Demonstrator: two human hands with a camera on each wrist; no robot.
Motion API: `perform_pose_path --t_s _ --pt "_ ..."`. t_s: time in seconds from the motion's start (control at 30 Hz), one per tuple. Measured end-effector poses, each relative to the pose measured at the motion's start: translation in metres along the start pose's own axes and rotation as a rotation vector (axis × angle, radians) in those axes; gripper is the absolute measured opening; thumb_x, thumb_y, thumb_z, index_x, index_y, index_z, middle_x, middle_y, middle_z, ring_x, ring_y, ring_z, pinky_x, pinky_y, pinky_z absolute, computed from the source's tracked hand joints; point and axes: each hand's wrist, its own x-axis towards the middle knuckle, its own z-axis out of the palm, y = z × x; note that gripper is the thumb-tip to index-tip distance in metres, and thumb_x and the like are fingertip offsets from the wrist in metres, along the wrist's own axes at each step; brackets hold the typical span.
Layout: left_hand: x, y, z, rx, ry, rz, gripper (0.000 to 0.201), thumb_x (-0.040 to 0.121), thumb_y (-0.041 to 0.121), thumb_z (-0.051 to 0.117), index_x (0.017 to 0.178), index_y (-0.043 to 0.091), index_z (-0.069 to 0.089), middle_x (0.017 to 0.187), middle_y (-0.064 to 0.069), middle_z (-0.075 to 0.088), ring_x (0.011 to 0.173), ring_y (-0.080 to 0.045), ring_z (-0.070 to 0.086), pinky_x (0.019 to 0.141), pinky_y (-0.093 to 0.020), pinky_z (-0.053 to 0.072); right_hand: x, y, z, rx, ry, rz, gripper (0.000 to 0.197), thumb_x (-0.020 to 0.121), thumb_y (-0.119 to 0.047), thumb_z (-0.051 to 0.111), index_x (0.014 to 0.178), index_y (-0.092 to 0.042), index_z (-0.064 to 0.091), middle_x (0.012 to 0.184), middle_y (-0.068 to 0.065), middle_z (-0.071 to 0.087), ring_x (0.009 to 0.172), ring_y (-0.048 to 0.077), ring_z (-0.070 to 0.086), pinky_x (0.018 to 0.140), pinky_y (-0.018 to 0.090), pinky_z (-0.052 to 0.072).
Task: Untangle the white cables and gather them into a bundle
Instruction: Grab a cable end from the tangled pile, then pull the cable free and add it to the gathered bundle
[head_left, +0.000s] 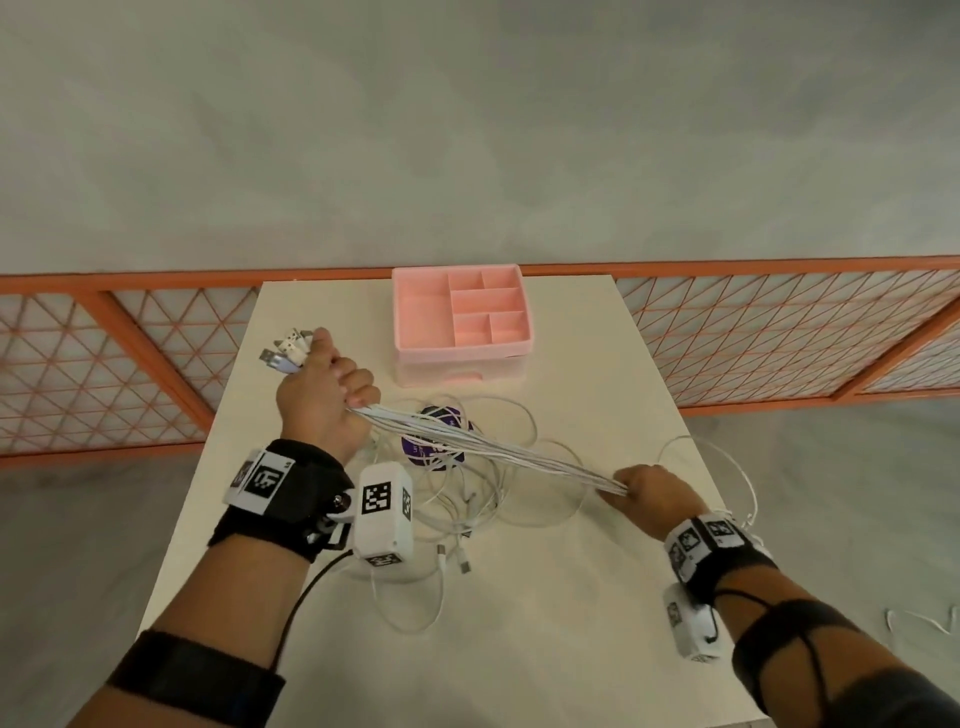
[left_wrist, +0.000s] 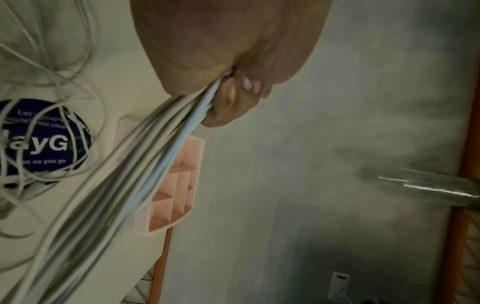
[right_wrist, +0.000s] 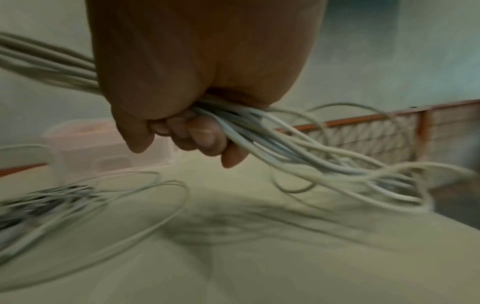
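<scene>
Cream table (head_left: 571, 649) bears pink organizer (head_left: 462, 358), loose white cables (head_left: 467, 509), purple disc (head_left: 415, 447)

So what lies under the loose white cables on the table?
A round dark purple sticker with white text lies under the loose white cables, on the cream table. Cables cover part of its text.

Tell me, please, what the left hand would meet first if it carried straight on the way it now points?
Probably nothing on the table: the left hand points past the table's far-left corner, well left of the pink organiser. The orange mesh fence lies beyond; depth is unclear.
</scene>
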Motion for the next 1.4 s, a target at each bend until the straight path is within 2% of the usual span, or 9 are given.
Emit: perform_pose_path --t_s 0.27,0.4,0.6,0.8,0.97,1.1,1.2,1.27,1.4 --pt "0.005 -0.016 -0.022 0.084 0.072 -0.072 0.038 0.104 0.031 0.051 0.067 0.022 0.049 0.05 0.008 0.03 0.036 -0.005 0.022 0.034 -0.017 0.019 -0.01 0.094 -0.027 0.051 0.086 0.351 0.031 0.093 -0.041 0.062 0.066 -0.026 0.059 0.066 -0.001 0.062 0.064 0.022 0.06 0.065 0.027 0.043" --pt "0.0 -0.035 -0.044 0.316 0.022 -0.142 0.037 0.104 0.03 0.052 0.068 0.022 0.046 0.051 0.007 0.031 0.037 -0.005 0.025 0.035 -0.015 0.019 -0.004 0.117 -0.046 -0.005 0.224 0.441 0.032 0.095 -0.021 0.058 0.063 -0.022 0.055 0.069 0.009 0.063 0.066 0.027 0.058 0.067 0.03 0.043" --pt "-0.011 -0.058 -0.075 0.626 -0.052 -0.256 0.038 0.101 0.029 0.056 0.068 0.019 0.041 0.051 0.005 0.03 0.038 -0.008 0.024 0.036 -0.016 0.021 0.014 0.127 -0.06 0.018 0.545 0.4 0.043 0.099 -0.041 0.046 0.075 -0.009 0.06 0.069 0.014 0.059 0.068 0.034 0.061 0.07 0.05 0.057" --pt "-0.015 -0.051 -0.082 0.712 -0.045 -0.218 0.041 0.101 0.033 0.057 0.067 0.02 0.038 0.05 0.005 0.029 0.038 -0.008 0.023 0.039 -0.016 0.019 0.005 0.125 0.014 -0.005 0.1 0.488 0.023 0.095 -0.018 0.056 0.107 -0.001 0.067 0.112 0.024 0.067 0.105 0.042 0.063 0.089 0.043 0.05" --pt "-0.02 -0.043 -0.082 0.692 -0.021 -0.205 0.037 0.102 0.031 0.056 0.068 0.021 0.042 0.05 0.007 0.031 0.038 -0.007 0.024 0.037 -0.016 0.017 0.006 0.124 0.046 -0.009 -0.082 0.485 0.045 0.092 -0.026 0.063 0.127 0.004 0.059 0.128 0.025 0.061 0.119 0.037 0.059 0.099 0.038 0.047" --pt "-0.022 -0.048 -0.085 0.768 -0.029 -0.21 0.042 0.101 0.033 0.057 0.065 0.021 0.039 0.05 0.005 0.032 0.038 -0.008 0.025 0.041 -0.017 0.017 0.015 0.114 0.023 -0.154 -0.334 0.49 0.067 0.065 -0.033 0.089 0.122 -0.009 0.063 0.123 0.011 0.067 0.113 0.026 0.063 0.093 0.031 0.049" --pt "-0.024 -0.054 -0.089 0.811 -0.048 -0.252 0.044 0.101 0.034 0.057 0.063 0.021 0.038 0.051 0.005 0.032 0.038 -0.009 0.025 0.043 -0.017 0.018 0.028 0.09 0.008 -0.294 -0.25 0.377 0.053 0.066 -0.039 0.067 0.112 -0.014 0.063 0.112 0.005 0.068 0.105 0.025 0.065 0.091 0.032 0.053" --pt "-0.027 -0.06 -0.093 0.855 -0.066 -0.287 0.044 0.1 0.035 0.058 0.064 0.02 0.038 0.051 0.005 0.033 0.038 -0.009 0.026 0.041 -0.017 0.02 0.032 0.046 -0.003 -0.288 -0.173 0.201 0.046 0.076 -0.036 0.05 0.116 -0.018 0.064 0.123 0.005 0.064 0.115 0.024 0.06 0.101 0.032 0.047" --pt "-0.036 -0.069 -0.102 0.895 -0.068 -0.368 0.041 0.101 0.033 0.057 0.066 0.019 0.039 0.05 0.005 0.034 0.039 -0.009 0.026 0.041 -0.016 0.02 0.023 -0.067 -0.009 -0.021 -0.165 -0.113 0.029 0.091 -0.012 0.055 0.114 -0.017 0.071 0.122 0.004 0.066 0.115 0.02 0.06 0.095 0.022 0.04"
